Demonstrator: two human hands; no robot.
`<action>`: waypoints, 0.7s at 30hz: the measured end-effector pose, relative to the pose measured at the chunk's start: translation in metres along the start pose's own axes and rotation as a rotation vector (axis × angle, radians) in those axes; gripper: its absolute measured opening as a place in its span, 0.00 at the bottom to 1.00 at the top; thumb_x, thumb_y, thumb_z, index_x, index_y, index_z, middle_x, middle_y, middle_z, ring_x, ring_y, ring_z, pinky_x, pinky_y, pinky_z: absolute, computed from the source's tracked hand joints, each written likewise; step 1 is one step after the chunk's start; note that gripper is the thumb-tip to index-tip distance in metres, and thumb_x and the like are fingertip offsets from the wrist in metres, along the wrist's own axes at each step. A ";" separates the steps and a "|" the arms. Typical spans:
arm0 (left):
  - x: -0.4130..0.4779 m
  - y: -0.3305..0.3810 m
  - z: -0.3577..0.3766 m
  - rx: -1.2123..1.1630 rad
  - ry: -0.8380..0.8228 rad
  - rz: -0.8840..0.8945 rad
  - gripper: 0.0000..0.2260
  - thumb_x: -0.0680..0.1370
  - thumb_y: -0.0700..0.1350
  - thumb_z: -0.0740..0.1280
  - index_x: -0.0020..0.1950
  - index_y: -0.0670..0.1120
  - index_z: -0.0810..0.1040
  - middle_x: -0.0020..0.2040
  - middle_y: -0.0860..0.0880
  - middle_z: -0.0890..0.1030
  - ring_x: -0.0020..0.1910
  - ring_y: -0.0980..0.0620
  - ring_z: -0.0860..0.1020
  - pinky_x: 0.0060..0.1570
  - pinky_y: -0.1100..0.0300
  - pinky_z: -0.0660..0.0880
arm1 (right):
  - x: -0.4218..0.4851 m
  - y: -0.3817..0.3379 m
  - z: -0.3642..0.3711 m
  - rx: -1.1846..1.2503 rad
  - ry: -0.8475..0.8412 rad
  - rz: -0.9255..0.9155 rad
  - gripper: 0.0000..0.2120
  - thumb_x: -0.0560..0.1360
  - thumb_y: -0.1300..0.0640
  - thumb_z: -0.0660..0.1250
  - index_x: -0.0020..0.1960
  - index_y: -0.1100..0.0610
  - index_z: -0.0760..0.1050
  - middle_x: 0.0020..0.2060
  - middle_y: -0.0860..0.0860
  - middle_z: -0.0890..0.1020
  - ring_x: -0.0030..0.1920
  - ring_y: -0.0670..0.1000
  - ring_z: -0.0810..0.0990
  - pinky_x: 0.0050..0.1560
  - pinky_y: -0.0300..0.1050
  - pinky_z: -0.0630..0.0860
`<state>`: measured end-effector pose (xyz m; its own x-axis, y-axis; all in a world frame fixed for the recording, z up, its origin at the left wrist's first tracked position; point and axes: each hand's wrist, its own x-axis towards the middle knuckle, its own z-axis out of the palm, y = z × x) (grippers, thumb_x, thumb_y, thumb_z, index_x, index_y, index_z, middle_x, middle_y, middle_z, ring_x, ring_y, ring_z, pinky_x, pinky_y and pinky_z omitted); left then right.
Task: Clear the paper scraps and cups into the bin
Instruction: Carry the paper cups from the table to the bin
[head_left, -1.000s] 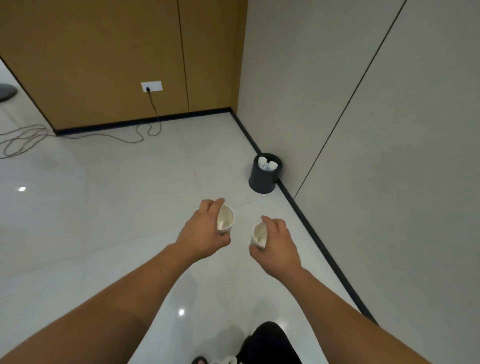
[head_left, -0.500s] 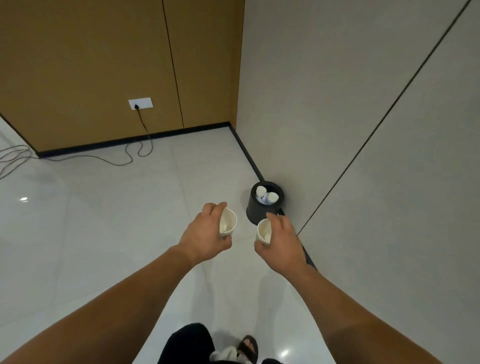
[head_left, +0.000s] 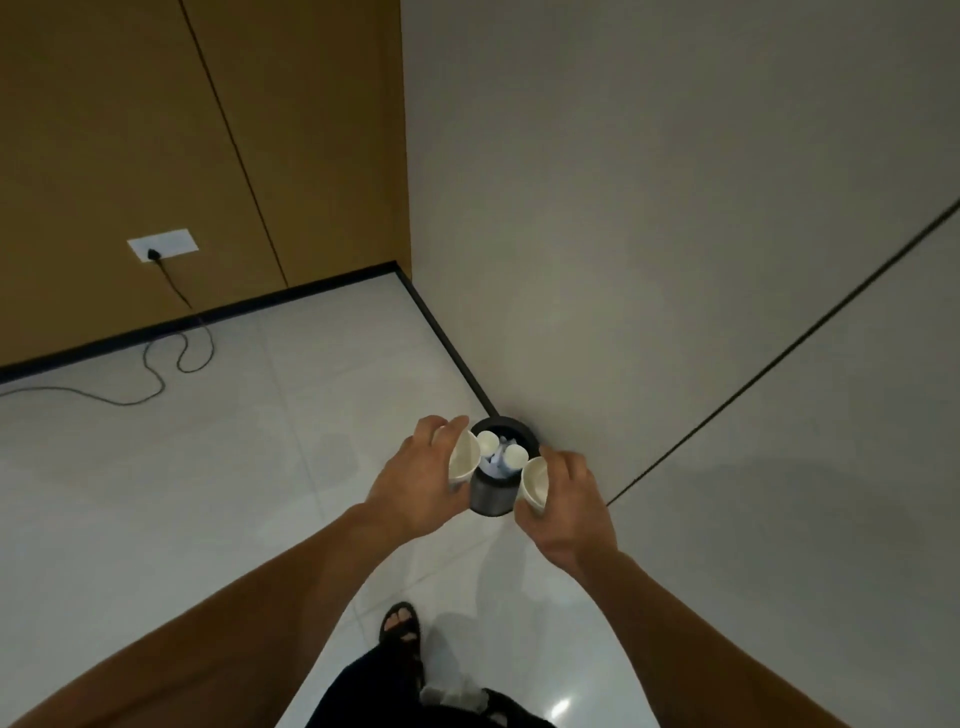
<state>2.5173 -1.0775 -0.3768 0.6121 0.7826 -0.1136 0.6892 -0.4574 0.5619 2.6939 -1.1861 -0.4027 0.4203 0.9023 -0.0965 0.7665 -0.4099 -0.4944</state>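
head view: the bin (head_left: 491, 498) stands at frame centre, by the foot of the wall, with two cups (head_left: 488, 442) and paper scraps (head_left: 496, 462) already inside. the left hand (head_left: 415, 483) grips the left cup (head_left: 464, 457) at the bin's left edge. the right hand (head_left: 566, 499) grips the right cup (head_left: 535, 480) at its right edge. both mouths tilt inward toward the opening between them. each drop likely needs a short move inward, and the left cup looks slightly nearer.
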 end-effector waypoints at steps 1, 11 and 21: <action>0.018 -0.003 -0.003 -0.006 -0.018 0.020 0.35 0.73 0.51 0.70 0.76 0.52 0.58 0.71 0.49 0.62 0.63 0.46 0.70 0.59 0.55 0.72 | 0.015 -0.002 -0.001 0.008 0.009 0.023 0.34 0.72 0.47 0.70 0.73 0.52 0.61 0.65 0.51 0.67 0.60 0.52 0.72 0.53 0.40 0.71; 0.174 -0.025 0.020 -0.029 -0.190 0.016 0.35 0.74 0.49 0.69 0.76 0.53 0.56 0.73 0.50 0.59 0.67 0.47 0.67 0.63 0.55 0.70 | 0.120 0.042 0.017 0.055 -0.013 0.172 0.36 0.72 0.46 0.71 0.75 0.53 0.59 0.67 0.51 0.66 0.61 0.51 0.70 0.59 0.42 0.73; 0.304 -0.053 0.114 -0.116 -0.179 -0.183 0.38 0.72 0.49 0.73 0.76 0.49 0.55 0.71 0.50 0.61 0.63 0.50 0.69 0.53 0.65 0.69 | 0.253 0.129 0.070 0.131 -0.160 0.222 0.38 0.73 0.46 0.72 0.76 0.53 0.58 0.69 0.51 0.65 0.66 0.51 0.69 0.61 0.48 0.76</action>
<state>2.7110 -0.8635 -0.5343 0.5477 0.7559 -0.3586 0.7517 -0.2563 0.6077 2.8654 -1.0011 -0.5513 0.4809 0.8063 -0.3443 0.5905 -0.5882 -0.5526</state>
